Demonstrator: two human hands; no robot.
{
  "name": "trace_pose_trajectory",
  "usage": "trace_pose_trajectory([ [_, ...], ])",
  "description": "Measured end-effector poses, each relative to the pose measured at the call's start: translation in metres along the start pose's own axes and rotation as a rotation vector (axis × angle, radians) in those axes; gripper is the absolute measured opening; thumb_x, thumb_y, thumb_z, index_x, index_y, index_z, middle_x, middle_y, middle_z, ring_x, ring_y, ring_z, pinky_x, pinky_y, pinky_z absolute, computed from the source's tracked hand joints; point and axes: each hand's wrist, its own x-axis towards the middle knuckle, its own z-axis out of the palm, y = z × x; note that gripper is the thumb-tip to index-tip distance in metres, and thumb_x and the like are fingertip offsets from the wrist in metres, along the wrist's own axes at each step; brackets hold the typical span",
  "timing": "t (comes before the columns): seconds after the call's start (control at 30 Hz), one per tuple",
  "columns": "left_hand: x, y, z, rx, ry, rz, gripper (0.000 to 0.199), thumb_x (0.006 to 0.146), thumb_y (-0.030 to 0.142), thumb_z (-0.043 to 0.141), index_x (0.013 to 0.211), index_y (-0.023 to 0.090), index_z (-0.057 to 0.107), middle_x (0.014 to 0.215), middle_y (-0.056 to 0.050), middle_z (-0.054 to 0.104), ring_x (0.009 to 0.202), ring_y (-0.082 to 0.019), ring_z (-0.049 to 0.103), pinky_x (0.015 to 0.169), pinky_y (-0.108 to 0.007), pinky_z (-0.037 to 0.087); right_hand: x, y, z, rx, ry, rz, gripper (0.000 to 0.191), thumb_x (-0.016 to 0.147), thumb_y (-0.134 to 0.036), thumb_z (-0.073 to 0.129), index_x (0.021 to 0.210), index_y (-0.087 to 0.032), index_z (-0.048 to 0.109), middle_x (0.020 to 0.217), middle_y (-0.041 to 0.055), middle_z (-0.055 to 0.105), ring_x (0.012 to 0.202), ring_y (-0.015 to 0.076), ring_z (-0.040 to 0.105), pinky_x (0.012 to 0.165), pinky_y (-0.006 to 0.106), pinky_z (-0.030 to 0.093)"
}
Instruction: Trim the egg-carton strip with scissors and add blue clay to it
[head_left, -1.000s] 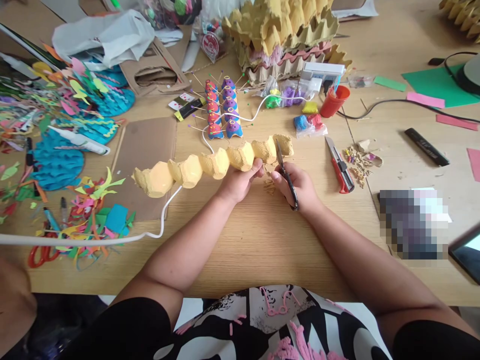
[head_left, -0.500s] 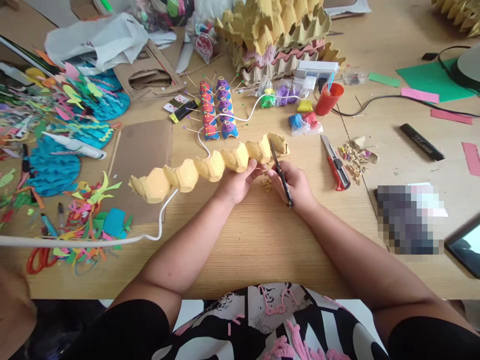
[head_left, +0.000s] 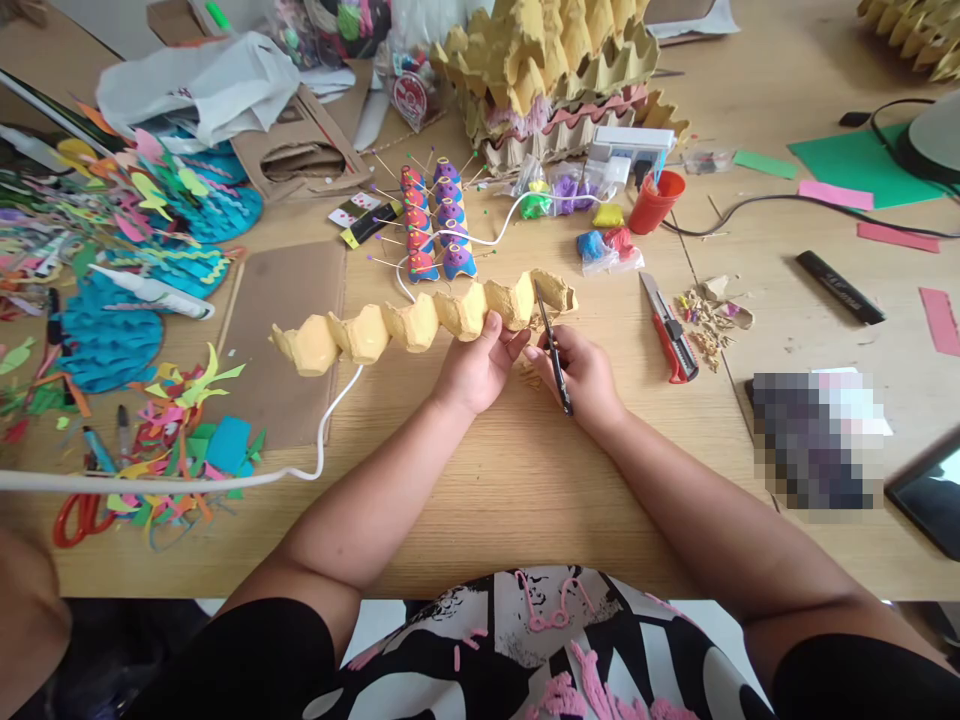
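Observation:
A long yellow egg-carton strip [head_left: 420, 322] of several cups is held above the table by my left hand [head_left: 476, 372], thumb against its side near the right end. My right hand [head_left: 583, 375] is closed around black-handled scissors [head_left: 553, 350]. Their blades point away from me and lie against the strip close to its last cup; whether they cut into it I cannot tell. Small yellow trimmings [head_left: 529, 376] lie on the table under my hands. Beyond the strip stand two painted egg-carton rows [head_left: 418, 228], [head_left: 450, 215] with colored pins stuck in them.
A red box cutter [head_left: 670, 330] lies to the right beside carton scraps [head_left: 712, 320]. A red cup [head_left: 657, 203] and bags of colored clay [head_left: 611, 245] stand behind. Stacked egg trays [head_left: 555, 70] rise at the back. Left are a cardboard sheet [head_left: 285, 340], paper scraps [head_left: 187, 430] and a white cable [head_left: 324, 440].
The strip's left end has risen, and the strip has shifted slightly. My right hand has moved a little left with the scissors. My left thumb shows more clearly on the strip.

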Motion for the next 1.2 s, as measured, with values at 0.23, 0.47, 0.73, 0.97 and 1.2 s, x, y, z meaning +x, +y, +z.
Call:
trace_pose_trajectory([
  [0.23, -0.003, 0.001, 0.006, 0.017, 0.040, 0.026, 0.036, 0.094, 0.050, 0.085, 0.114, 0.022, 0.078, 0.100, -0.005, 0.083, 0.097, -0.017, 0.080, 0.088, -0.028, 0.061, 0.001, -0.001, -0.001, -0.031, -0.029, 0.001, 0.053, 0.092, -0.074, 0.074, 0.082, -0.025, 0.055, 0.066, -0.0032, 0.050, 0.062, 0.0142, 0.044, 0.061, 0.030, 0.033],
  [0.47, -0.003, 0.003, 0.006, -0.004, -0.021, 0.168, 0.032, 0.088, 0.034, 0.091, 0.115, 0.024, 0.078, 0.109, -0.003, 0.083, 0.096, -0.016, 0.079, 0.086, -0.026, 0.061, 0.002, -0.002, -0.004, 0.023, -0.073, 0.009, 0.056, 0.091, -0.076, 0.074, 0.082, -0.024, 0.056, 0.067, -0.0040, 0.049, 0.063, 0.0136, 0.044, 0.061, 0.029, 0.034],
  [0.73, 0.001, 0.011, -0.001, 0.078, 0.020, 0.041, 0.023, 0.087, 0.032, 0.092, 0.091, 0.021, 0.073, 0.091, 0.000, 0.076, 0.081, -0.011, 0.069, 0.071, -0.024, 0.052, 0.005, -0.013, -0.005, 0.245, -0.149, 0.033, 0.070, 0.085, -0.092, 0.067, 0.081, -0.024, 0.053, 0.067, -0.0054, 0.042, 0.063, 0.0116, 0.040, 0.056, 0.028, 0.033],
  [0.97, 0.004, 0.010, -0.011, 0.166, -0.152, 0.133, 0.050, 0.064, 0.046, 0.107, 0.095, 0.023, 0.074, 0.098, 0.000, 0.076, 0.086, -0.012, 0.069, 0.073, -0.024, 0.055, 0.001, -0.010, -0.006, 0.340, -0.207, 0.049, 0.065, 0.091, -0.089, 0.064, 0.082, -0.026, 0.051, 0.062, -0.0054, 0.043, 0.061, 0.0126, 0.039, 0.055, 0.029, 0.033],
  [1.2, 0.002, 0.008, -0.011, 0.209, -0.146, 0.128, 0.041, 0.072, 0.041, 0.104, 0.091, 0.022, 0.072, 0.084, 0.003, 0.071, 0.072, -0.010, 0.063, 0.071, -0.026, 0.051, -0.001, -0.008, -0.003, 0.304, -0.158, 0.065, 0.066, 0.090, -0.091, 0.061, 0.084, -0.026, 0.053, 0.062, -0.0050, 0.044, 0.060, 0.0136, 0.040, 0.054, 0.029, 0.036],
])
